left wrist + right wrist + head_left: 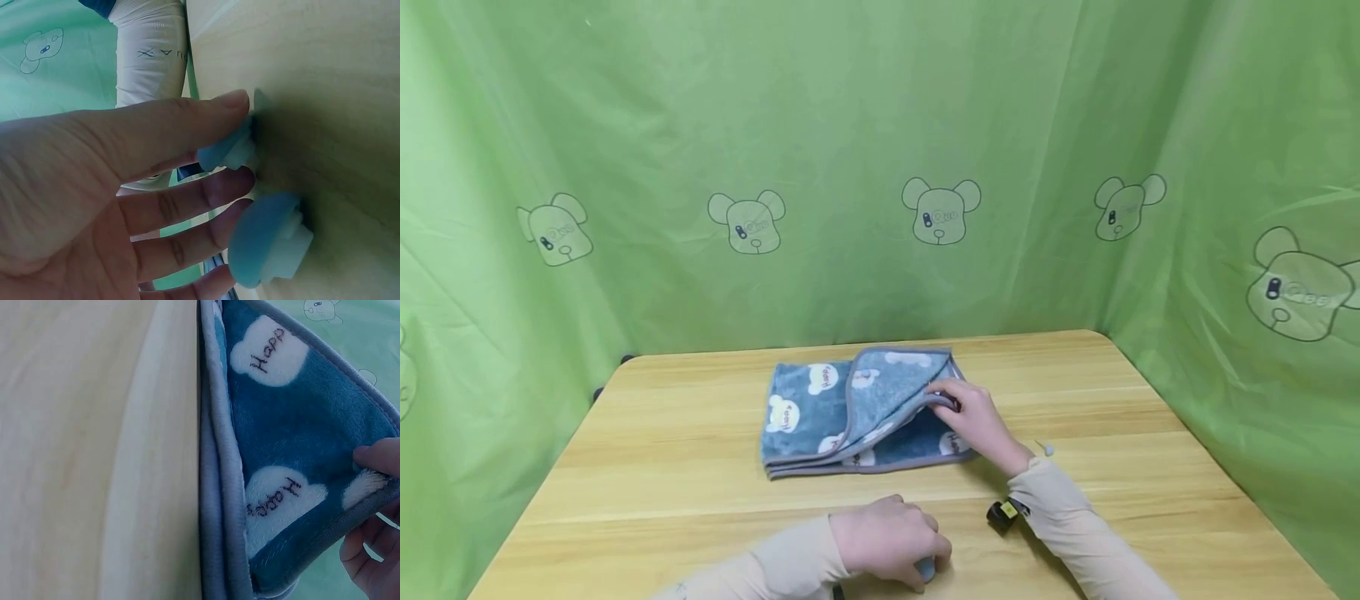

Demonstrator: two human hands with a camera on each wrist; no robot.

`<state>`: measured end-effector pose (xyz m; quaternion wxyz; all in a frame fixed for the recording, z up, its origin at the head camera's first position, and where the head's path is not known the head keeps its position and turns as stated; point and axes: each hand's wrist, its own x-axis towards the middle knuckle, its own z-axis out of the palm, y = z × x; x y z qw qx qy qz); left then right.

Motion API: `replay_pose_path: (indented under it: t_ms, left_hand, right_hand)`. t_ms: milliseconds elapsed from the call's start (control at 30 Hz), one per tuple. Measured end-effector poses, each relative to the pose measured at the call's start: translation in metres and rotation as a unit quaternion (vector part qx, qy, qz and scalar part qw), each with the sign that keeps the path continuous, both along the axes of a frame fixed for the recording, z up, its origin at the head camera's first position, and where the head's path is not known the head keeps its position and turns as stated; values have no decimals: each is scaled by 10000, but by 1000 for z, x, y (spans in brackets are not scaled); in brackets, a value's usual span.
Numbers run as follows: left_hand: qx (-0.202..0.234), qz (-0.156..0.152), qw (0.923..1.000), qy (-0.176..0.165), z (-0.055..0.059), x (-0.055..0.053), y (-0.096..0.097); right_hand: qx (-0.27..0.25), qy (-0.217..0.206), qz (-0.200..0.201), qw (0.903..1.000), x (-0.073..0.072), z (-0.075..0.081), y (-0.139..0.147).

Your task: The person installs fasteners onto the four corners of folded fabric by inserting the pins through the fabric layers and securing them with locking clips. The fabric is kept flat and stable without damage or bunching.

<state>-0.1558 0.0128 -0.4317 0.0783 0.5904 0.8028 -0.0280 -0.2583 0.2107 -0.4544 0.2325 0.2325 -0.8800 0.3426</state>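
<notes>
A folded blue fleece blanket point(805, 408) with white bear heads and grey binding lies toward the back of the wooden table. My right hand point(973, 417) pinches a bound edge of its top layer and lifts it, so a gap shows beneath. In the right wrist view, thumb and fingers grip that raised flap point(300, 412). Nearer the front, my left hand point(891, 540) is low over the tabletop, its thumb and fingers curled around a small blue-capped piece with a white base point(228, 150). A second such piece point(265, 240) sits by its other fingertips.
A tiny pale-blue piece point(1048, 450) with a thin dark stem rests on the table point(1150, 467) right of my right wrist. A black wrist camera point(1002, 515) hangs under that wrist. Green curtains point(850, 275) with bear drawings surround the table's back and sides.
</notes>
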Motion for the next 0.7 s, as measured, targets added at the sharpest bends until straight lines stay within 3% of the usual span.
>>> replay_pose_path:
  t_ms: [200,400,700]
  left_hand:
    - [64,-25,9999,-129,0,0,1]
    - [76,71,9997,236,4,1,1]
    - [537,228,9983,51,30,-14,-1]
  right_hand:
    - [10,-13,-7,10000,1,1,0]
    - [5,-51,-15,10000,1,2,0]
    - [28,1,-7,10000,1,1,0]
